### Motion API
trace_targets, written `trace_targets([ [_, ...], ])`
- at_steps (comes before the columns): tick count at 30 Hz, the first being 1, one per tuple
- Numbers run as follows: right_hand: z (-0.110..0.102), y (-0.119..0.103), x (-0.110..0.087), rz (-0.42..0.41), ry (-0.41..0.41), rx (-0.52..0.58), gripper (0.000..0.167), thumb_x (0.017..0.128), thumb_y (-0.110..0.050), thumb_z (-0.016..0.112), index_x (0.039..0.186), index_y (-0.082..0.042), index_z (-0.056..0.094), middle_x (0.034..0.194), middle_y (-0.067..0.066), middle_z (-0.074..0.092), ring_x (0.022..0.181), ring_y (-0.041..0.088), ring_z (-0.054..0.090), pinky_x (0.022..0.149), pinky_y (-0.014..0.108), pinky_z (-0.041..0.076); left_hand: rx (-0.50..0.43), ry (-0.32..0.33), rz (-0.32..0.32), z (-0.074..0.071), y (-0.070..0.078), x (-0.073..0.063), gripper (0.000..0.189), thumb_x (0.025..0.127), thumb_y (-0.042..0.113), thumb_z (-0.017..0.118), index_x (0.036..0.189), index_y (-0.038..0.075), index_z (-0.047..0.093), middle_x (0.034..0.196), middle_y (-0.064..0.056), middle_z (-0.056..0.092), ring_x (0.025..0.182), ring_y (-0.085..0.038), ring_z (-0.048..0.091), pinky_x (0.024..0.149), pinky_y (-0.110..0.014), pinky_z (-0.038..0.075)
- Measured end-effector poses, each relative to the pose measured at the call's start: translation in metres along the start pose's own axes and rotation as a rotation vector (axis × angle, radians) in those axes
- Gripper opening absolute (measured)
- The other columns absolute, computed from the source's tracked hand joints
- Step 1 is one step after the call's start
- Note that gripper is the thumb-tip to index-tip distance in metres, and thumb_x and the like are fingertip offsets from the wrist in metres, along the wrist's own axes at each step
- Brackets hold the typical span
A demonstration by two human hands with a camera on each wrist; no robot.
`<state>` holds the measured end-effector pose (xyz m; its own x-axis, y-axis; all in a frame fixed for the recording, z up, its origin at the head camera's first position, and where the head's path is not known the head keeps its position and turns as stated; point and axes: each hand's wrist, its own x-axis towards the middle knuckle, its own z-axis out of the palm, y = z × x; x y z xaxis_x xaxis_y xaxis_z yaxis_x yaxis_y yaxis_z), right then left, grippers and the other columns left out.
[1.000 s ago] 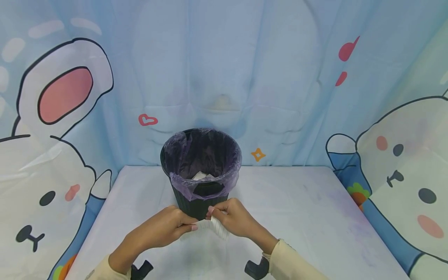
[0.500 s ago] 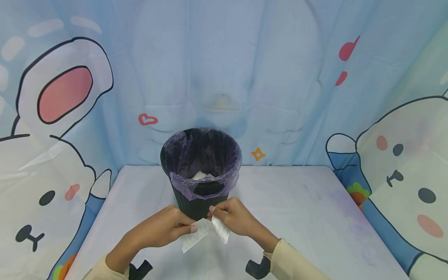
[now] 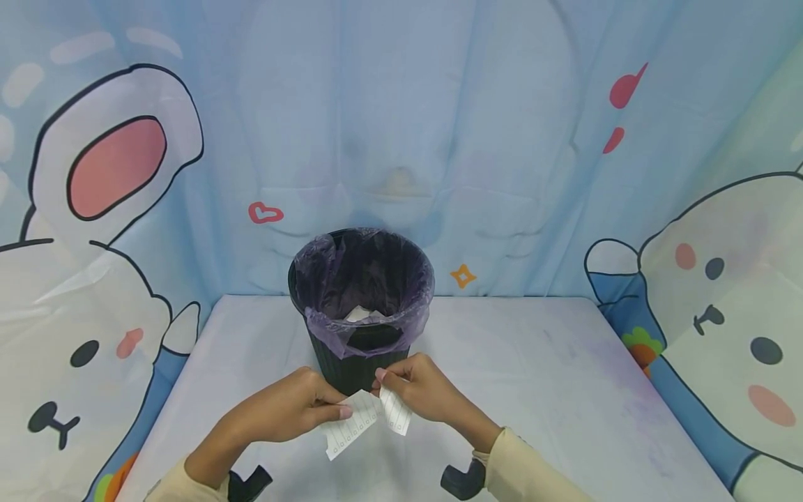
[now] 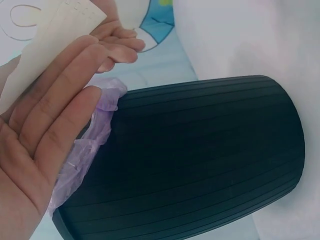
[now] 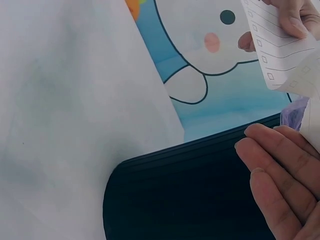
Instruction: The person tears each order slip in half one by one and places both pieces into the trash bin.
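Note:
My left hand (image 3: 300, 408) pinches a lined white paper (image 3: 353, 425) with a row of small checkbox squares, thumb on its upper edge. The right hand (image 3: 429, 392) pinches a narrower lined portion (image 3: 395, 413) of paper beside it. In the right wrist view the checkbox paper (image 5: 277, 50) bends towards a ragged torn edge; whether both portions still join, I cannot tell. Other fingers (image 4: 55, 107) of the left hand lie fairly straight in the left wrist view. Both hands are in front of a black bin (image 3: 335, 366), below its rim.
A purple plastic liner (image 3: 410, 322) folds over the bin's rim. White paper scraps (image 3: 359, 314) lie inside. The bin stands on a white-covered table (image 3: 521, 376), against a blue cartoon-print curtain (image 3: 401, 125).
The left portion of paper, faint and blurred a second ago, has swung down and now shows its checkbox face beside the right portion. Both hands stay nearly in place.

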<state>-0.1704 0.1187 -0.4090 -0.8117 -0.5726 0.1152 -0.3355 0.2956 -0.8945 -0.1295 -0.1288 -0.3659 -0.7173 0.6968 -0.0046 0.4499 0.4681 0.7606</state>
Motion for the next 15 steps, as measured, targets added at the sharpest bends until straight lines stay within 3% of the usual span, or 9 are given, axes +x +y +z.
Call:
trace_targets([
  [15,-0.0013,0.0010,0.0000,0.016,0.000,0.001,0.030,0.102,-0.011,0.056,0.088,0.006,0.077,0.084,0.015,0.077,0.073,0.011,0.075,0.056,0.020,0.058,-0.062,-0.007,0.014,-0.0019,-0.0030,-0.0012,0.022,0.098,0.021,0.066,0.108,0.007,0.079,0.073,0.010,0.073,0.055,0.003,0.053,0.051,-0.015,0.045],
])
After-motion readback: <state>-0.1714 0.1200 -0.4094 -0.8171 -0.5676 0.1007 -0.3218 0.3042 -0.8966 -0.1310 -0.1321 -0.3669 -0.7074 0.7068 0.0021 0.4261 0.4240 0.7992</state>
